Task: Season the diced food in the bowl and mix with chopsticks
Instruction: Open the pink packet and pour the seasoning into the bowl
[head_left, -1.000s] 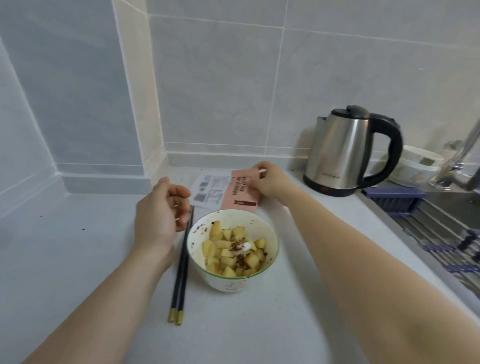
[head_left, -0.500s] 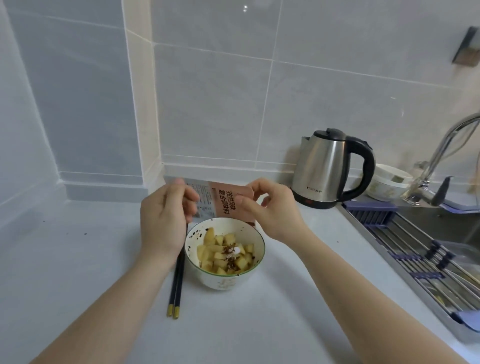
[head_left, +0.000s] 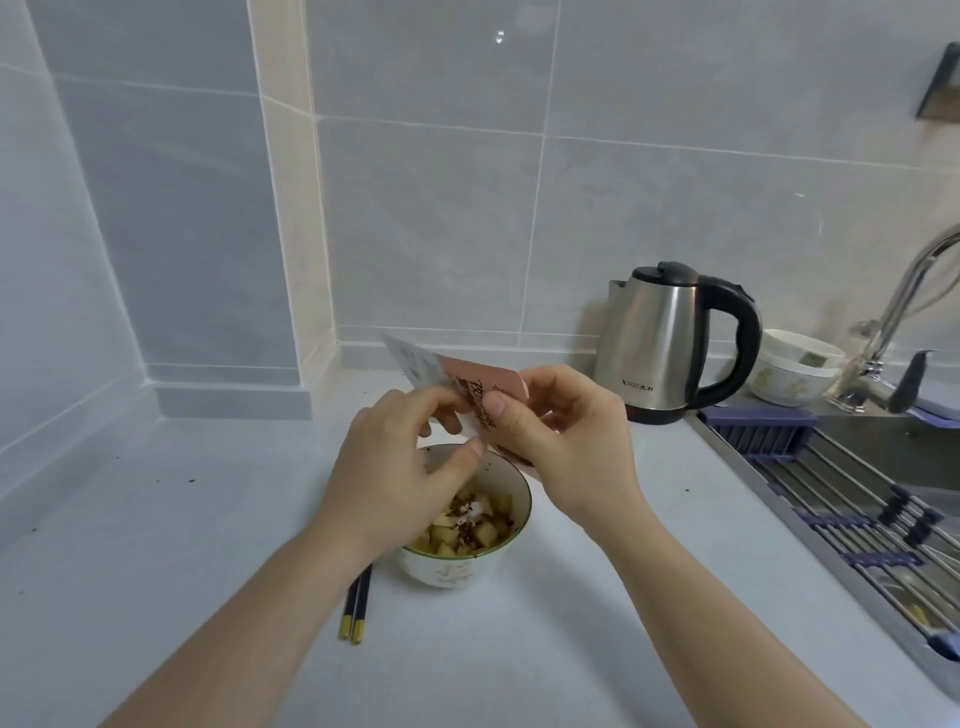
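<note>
Pink-and-white seasoning packet (head_left: 457, 382) with unreadable dark characters, pinched by left hand (head_left: 400, 467) and right hand (head_left: 566, 441) above bowl (head_left: 467, 564)

Both hands, L (head_left: 395, 467) & R (head_left: 566, 441), pinch seasoning packet (head_left: 483, 384) above bowl (head_left: 498, 551) w/ diced food (head_left: 483, 530).

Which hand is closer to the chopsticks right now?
Left. The left hand holds the packet over the bowl's left side, above the chopsticks. The right hand is past the bowl's far-right rim.
</note>
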